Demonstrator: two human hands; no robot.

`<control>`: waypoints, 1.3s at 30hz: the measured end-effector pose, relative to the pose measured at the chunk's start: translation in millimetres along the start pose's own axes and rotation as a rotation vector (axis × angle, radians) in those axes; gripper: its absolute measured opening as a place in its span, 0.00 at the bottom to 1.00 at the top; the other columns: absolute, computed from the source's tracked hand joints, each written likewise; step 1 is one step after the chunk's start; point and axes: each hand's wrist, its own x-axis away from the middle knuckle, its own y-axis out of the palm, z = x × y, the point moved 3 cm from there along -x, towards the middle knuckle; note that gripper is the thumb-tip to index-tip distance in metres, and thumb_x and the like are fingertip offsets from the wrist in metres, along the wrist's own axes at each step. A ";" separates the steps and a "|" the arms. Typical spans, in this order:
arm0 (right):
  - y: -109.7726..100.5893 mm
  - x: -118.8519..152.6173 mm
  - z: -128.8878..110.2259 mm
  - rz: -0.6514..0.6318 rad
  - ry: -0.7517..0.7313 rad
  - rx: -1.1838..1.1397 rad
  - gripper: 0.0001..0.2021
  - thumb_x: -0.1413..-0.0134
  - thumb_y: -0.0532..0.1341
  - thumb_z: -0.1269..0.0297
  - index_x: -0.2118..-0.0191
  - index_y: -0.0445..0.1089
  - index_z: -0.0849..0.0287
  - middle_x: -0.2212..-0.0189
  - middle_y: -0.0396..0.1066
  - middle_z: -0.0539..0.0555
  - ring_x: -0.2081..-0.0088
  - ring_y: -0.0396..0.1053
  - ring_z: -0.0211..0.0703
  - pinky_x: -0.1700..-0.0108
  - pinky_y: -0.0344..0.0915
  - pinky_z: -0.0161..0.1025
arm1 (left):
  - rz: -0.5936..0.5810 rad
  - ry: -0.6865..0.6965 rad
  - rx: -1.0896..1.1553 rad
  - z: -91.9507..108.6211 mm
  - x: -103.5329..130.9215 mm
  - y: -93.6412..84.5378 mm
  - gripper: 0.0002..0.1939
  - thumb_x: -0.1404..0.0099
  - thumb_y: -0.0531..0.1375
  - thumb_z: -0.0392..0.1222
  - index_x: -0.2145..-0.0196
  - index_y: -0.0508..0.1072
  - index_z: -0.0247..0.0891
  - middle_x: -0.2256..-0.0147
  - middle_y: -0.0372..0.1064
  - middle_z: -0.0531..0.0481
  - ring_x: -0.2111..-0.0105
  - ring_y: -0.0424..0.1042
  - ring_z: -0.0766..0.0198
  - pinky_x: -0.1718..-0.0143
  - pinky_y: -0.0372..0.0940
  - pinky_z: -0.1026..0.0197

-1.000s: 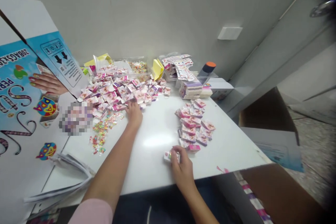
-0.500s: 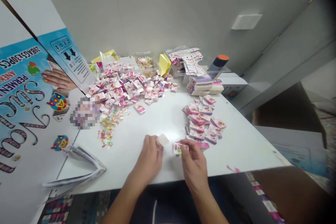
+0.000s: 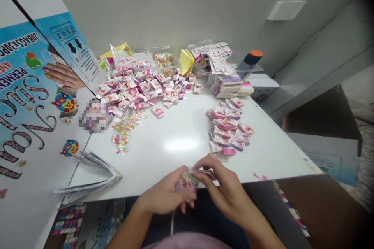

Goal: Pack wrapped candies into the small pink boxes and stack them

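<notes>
Near the table's front edge my left hand point(image 3: 163, 196) is closed round a small pink and purple printed box point(image 3: 186, 184). Just to its right, my right hand point(image 3: 228, 188) pinches a small flat printed piece point(image 3: 208, 173) against the box's top end. Fingers cover much of that piece, so how far it sits inside the box I cannot tell. Beyond my right hand lies a group of similar small boxes point(image 3: 224, 130). Wrapped colourful candies point(image 3: 124, 132) are scattered on the left of the white table point(image 3: 175, 124).
Many small boxes point(image 3: 140, 89) are heaped at the back left. Behind them stand a clear tray of candies point(image 3: 163, 59) and another with printed sheets point(image 3: 217, 56). A bottle with an orange top point(image 3: 254, 55) is at back right. A large carton point(image 3: 26, 97) borders the left side.
My hands have come together, bringing the flat printed piece to the box. Both hands are now lower and nearer to me, and the view has shifted slightly.
</notes>
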 end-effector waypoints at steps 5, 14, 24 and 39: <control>-8.6 2.5 -5.1 -0.107 0.070 0.040 0.06 0.34 0.56 0.66 0.54 0.66 0.52 0.64 0.70 0.53 0.65 0.71 0.41 0.63 0.70 0.36 | 0.017 0.013 0.006 1.4 1.0 9.9 0.16 0.36 0.62 0.42 0.53 0.64 0.37 0.64 0.68 0.48 0.70 0.69 0.67 0.72 0.66 0.65; 4.2 9.3 5.3 0.136 -0.042 0.028 0.10 0.41 0.64 0.68 0.54 0.65 0.53 0.56 0.71 0.57 0.54 0.72 0.47 0.55 0.72 0.41 | 0.007 0.025 -0.019 7.8 3.3 18.5 0.17 0.35 0.62 0.43 0.51 0.64 0.38 0.67 0.67 0.49 0.71 0.69 0.66 0.72 0.66 0.65; -0.1 18.6 -12.4 0.105 -0.176 0.088 0.08 0.35 0.58 0.62 0.56 0.75 0.51 0.50 0.71 0.60 0.52 0.68 0.53 0.53 0.70 0.54 | 0.170 0.055 -0.045 18.2 14.9 26.0 0.15 0.33 0.60 0.48 0.53 0.65 0.39 0.68 0.62 0.54 0.72 0.64 0.69 0.70 0.64 0.64; 25.1 28.5 -5.3 0.170 -0.225 0.198 0.28 0.41 0.61 0.75 0.38 0.62 0.47 0.39 0.61 0.61 0.45 0.62 0.56 0.47 0.68 0.56 | 0.410 0.224 0.451 14.1 2.1 21.7 0.10 0.40 0.60 0.43 0.70 0.76 0.33 0.70 0.71 0.46 0.69 0.71 0.60 0.69 0.68 0.61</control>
